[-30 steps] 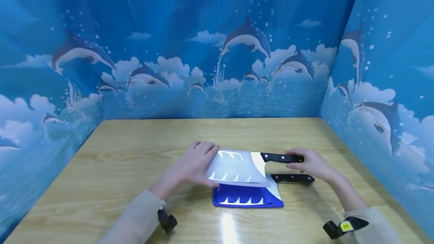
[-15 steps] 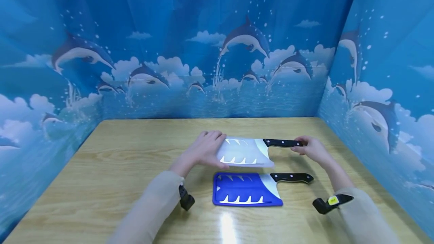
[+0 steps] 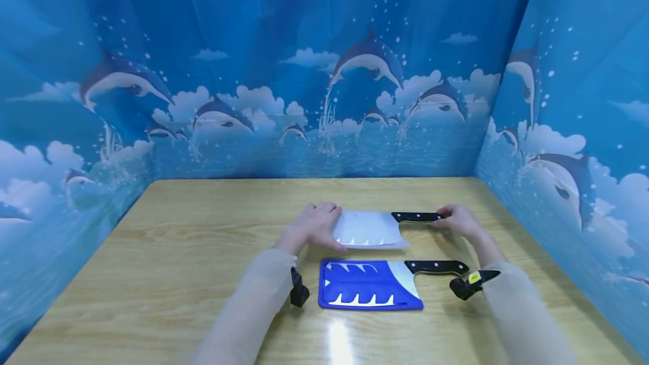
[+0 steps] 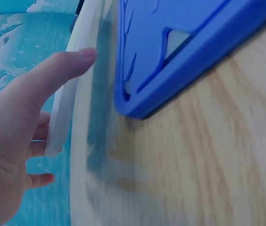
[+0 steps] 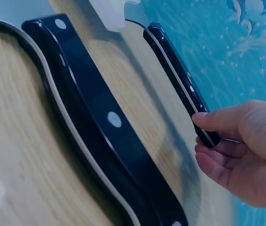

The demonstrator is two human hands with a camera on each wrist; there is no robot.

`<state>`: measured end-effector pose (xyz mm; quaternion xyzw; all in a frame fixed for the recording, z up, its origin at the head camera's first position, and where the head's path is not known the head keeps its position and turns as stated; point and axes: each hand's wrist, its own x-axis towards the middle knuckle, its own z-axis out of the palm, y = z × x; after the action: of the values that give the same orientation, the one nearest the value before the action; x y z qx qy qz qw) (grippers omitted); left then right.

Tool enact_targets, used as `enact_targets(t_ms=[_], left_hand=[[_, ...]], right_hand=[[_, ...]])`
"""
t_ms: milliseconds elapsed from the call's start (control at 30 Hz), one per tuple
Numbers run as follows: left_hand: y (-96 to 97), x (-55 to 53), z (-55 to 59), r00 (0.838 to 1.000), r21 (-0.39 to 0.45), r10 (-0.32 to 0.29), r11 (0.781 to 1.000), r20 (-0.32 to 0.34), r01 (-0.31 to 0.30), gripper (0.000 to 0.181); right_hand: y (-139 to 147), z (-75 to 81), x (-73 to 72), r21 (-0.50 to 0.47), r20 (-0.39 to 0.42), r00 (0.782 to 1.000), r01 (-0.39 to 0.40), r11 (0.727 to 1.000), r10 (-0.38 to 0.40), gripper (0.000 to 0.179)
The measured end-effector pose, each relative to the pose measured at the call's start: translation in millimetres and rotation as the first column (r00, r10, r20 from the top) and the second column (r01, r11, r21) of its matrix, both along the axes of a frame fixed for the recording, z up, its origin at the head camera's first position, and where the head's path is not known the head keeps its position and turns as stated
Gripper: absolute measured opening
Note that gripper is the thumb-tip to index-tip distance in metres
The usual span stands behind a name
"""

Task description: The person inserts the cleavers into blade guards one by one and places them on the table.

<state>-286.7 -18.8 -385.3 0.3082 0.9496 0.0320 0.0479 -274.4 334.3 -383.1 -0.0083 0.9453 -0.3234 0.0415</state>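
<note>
A cleaver in a white blade guard spans both hands, close over the far part of the table. My left hand holds the guard's left end, thumb at the near side and fingers at the far side. In the left wrist view the white guard's edge runs between thumb and fingers. Thumb and fingers of my right hand pinch the end of its black riveted handle. A second cleaver in a blue blade guard lies flat nearer me, its black handle pointing right.
The light wood table carries both cleavers. A blue dolphin-print curtain stands along the back and both sides. Black wrist cameras sit on both sleeves, the right one just past the blue-guarded cleaver's handle.
Both hands have carried the white-guarded cleaver away from above the blue-guarded one toward the back of the table, then lowered it. The blue-guarded cleaver has stayed put.
</note>
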Motion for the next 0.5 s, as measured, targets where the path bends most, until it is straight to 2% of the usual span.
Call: enact_targets(t_ms=[233, 500], left_hand=[[6.1, 1.5, -10.8, 0.998, -0.007, 0.021, 1.0, 0.056, -0.021, 0.105], [5.3, 2.4, -21.9, 0.992, 0.033, 0.043, 0.998, 0.116, -0.047, 0.102]], right_hand=[[3.9, -12.5, -1.1, -0.012, 0.095, 0.994, 0.048, 0.999, -0.046, 0.05], [4.3, -21.9, 1.7, -0.017, 0.114, 0.992, 0.064, 0.998, -0.062, 0.048]])
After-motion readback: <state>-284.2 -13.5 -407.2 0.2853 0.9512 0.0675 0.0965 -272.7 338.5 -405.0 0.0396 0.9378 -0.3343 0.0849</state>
